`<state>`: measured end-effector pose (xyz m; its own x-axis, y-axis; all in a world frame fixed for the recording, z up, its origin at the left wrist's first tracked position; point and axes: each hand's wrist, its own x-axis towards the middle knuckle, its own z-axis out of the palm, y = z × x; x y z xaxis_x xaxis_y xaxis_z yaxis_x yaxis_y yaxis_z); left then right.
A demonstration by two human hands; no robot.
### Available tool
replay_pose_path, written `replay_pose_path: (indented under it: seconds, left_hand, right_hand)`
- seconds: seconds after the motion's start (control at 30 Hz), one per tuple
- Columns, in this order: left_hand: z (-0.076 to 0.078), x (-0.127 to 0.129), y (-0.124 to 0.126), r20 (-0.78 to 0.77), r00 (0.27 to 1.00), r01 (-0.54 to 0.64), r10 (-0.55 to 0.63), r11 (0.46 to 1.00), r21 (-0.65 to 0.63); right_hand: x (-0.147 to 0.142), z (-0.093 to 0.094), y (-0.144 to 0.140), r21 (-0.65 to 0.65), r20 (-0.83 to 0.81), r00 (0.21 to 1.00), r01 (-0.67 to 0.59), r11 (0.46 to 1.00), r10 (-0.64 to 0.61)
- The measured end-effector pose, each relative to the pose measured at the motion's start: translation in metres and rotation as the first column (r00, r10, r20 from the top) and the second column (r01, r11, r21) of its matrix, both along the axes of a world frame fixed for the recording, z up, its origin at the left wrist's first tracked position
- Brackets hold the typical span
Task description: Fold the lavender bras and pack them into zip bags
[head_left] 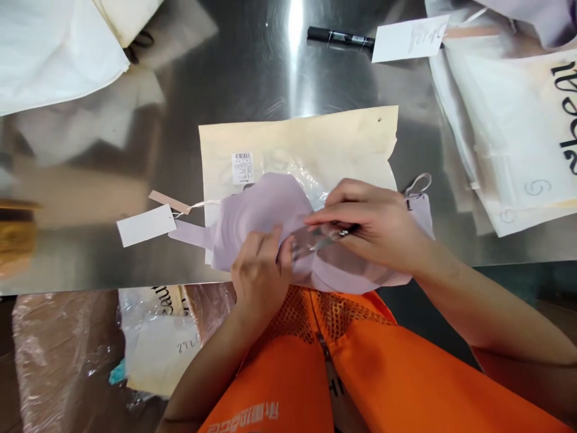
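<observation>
A lilac bra [261, 210] lies at the front edge of the metal table, over a cream packaging bag [297, 135] with a barcode label [243, 168]. My left hand [261, 270] pinches the bra near its middle with thumb and fingers. Above the right cup, my right hand [374, 222] is closed on a small metal tool [327, 239], which looks like thread snips but is smeared by motion. Its tip points toward my left thumb. From the bra's left wing hang a white tag [146, 225] and a narrow pinkish strip [170, 202]. A strap loop [419, 183] shows at the right.
A black marker [340, 38] lies at the back beside another white tag [410, 39]. Packaging bags [518, 138] with black lettering are stacked on the right; white bags [54, 54] lie at the back left. Below the table edge are clear plastic wrappings [54, 355].
</observation>
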<state>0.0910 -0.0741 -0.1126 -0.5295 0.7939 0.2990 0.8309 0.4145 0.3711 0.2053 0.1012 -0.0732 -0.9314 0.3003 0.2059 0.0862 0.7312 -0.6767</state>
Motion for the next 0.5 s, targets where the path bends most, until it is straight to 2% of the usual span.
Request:
replay_pose_path:
  seconds: [0.1,0.2,0.33,0.5]
  left_hand:
    - [-0.009,-0.003,0.005,0.026,1.000,0.014,-0.014,1.000,0.005]
    - [-0.014,-0.003,0.008,0.017,1.000,0.001,-0.001,1.000,-0.005]
    - [-0.015,-0.001,0.012,-0.007,1.000,0.008,-0.008,0.999,-0.034]
    - [-0.015,-0.002,0.013,-0.018,1.000,-0.020,0.020,0.999,-0.028]
  right_hand:
    - [-0.022,-0.012,0.006,0.056,0.209,0.972,-0.121,0.991,0.107]
    - [-0.029,-0.025,0.010,0.037,0.316,0.943,-0.121,0.992,0.104]
    - [-0.028,-0.037,0.011,0.006,0.314,0.947,-0.081,0.997,0.075]
    - [-0.024,-0.039,0.011,0.088,0.255,0.956,-0.174,0.981,0.147]
